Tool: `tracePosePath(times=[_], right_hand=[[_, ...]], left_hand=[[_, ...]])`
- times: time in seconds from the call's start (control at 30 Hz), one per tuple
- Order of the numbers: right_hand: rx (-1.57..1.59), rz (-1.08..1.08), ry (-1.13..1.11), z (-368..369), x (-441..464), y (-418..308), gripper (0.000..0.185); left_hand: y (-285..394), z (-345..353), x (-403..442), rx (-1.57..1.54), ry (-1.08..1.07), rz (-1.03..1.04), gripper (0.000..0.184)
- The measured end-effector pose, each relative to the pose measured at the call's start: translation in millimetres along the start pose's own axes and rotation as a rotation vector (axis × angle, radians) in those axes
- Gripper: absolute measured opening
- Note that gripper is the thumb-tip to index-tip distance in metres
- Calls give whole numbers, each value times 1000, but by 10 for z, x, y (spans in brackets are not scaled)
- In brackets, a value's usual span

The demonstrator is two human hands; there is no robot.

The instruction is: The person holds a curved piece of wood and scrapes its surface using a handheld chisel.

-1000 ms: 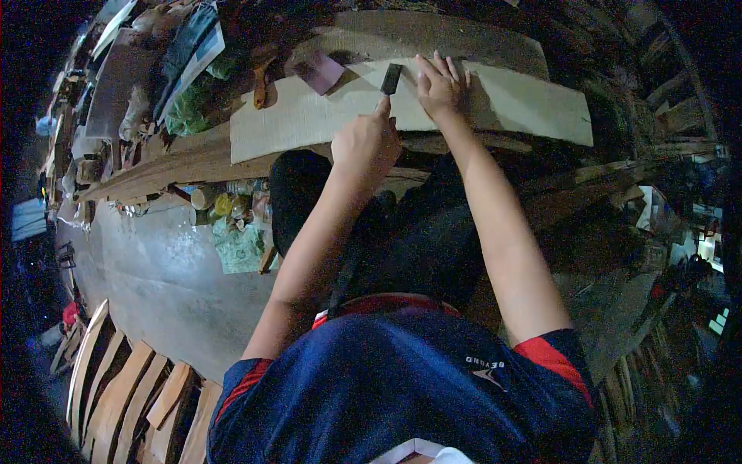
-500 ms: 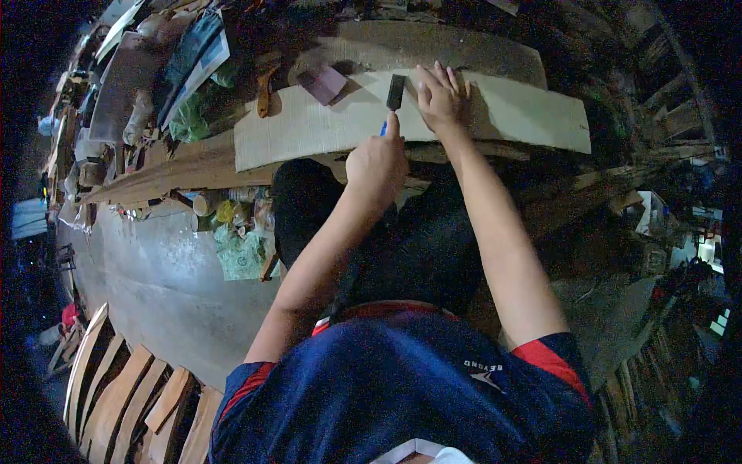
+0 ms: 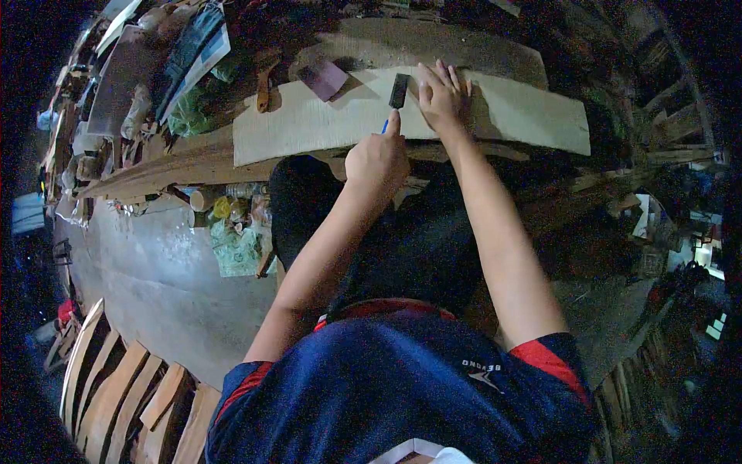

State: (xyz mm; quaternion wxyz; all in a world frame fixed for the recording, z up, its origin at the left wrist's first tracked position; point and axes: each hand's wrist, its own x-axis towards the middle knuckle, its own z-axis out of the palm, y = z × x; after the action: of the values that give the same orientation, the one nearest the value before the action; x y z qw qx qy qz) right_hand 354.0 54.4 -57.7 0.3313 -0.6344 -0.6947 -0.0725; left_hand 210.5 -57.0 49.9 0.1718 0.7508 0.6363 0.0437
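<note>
My left hand [image 3: 376,164] is wrapped round the blue handle of a flat tool with a dark blade [image 3: 399,91], its index finger stretched along the tool. The blade lies against a long, pale, curved board [image 3: 533,116]. To the right of the blade, my right hand [image 3: 444,100] lies palm down on the same board with its fingers spread, holding nothing. A purplish, square-looking piece [image 3: 323,79] sits at the board's far edge, left of the blade.
A brush-like tool with an orange-brown handle [image 3: 263,93] lies left of the board. Behind it is a darker wooden piece [image 3: 440,42]. Green plastic [image 3: 188,116] and clutter fill the upper left. Curved wooden pieces [image 3: 116,387] stand at the lower left.
Over the last second my left hand and the tool have shifted slightly right, and the blue handle has come into sight. My right hand stays spread on the board.
</note>
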Motion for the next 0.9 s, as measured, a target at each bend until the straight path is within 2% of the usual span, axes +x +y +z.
tracePosePath(times=[0.13, 0.4, 0.5, 0.67, 0.83, 0.9], right_hand=[[-58, -13, 2, 40, 9, 24, 33], [33, -36, 44, 157, -9, 81, 33], [16, 3, -41, 74, -3, 52, 32], [-30, -8, -55, -9, 29, 11, 32], [-13, 10, -67, 57, 8, 39, 32], [-7, 7, -33, 46, 3, 21, 32]], left_hand=[[1, 1, -10, -46, 14, 14, 51], [18, 10, 85, -16, -52, -18, 56], [24, 31, 66, -1, -96, -24, 58], [25, -33, 80, 13, -160, -40, 60], [-39, 50, 144, -10, -59, -10, 49], [-12, -19, 113, 6, -80, -15, 46]])
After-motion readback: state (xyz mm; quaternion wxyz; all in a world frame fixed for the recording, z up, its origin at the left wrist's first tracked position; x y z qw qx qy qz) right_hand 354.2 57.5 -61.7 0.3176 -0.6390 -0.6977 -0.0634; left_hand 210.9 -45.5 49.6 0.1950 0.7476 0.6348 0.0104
